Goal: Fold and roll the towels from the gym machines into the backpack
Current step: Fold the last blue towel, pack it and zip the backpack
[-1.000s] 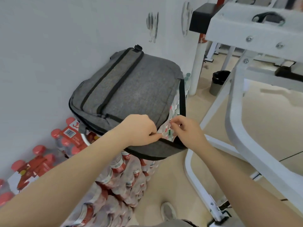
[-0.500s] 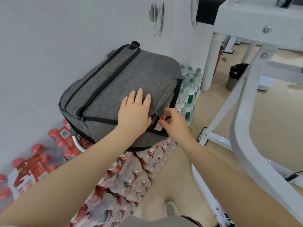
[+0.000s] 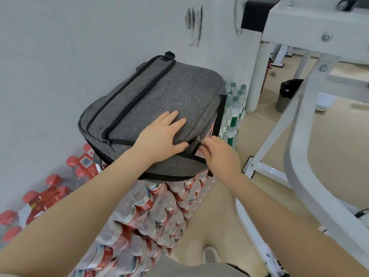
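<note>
The grey backpack (image 3: 159, 100) lies flat on top of a stack of shrink-wrapped bottle packs (image 3: 159, 198) with red labels, close against the pale wall (image 3: 69, 56). Its black straps run lengthwise toward the far end.

The left hand (image 3: 159, 137) rests palm down on the near part of the backpack, fingers straight and slightly spread, pressing the fabric. The right hand (image 3: 218, 154) is at the near right corner of the backpack, fingertips curled and pinching the metal zipper pull (image 3: 199, 139) on the black zipper track. The thumb of the left hand lies just beside the pull.

Loose red-capped bottles (image 3: 52, 188) lie on the floor to the left of the stack. Green-capped bottles (image 3: 234, 108) stand behind the backpack's right edge. A white gym machine frame (image 3: 299, 136) occupies the right side. A dark bin (image 3: 285, 94) stands on the floor beyond it.
</note>
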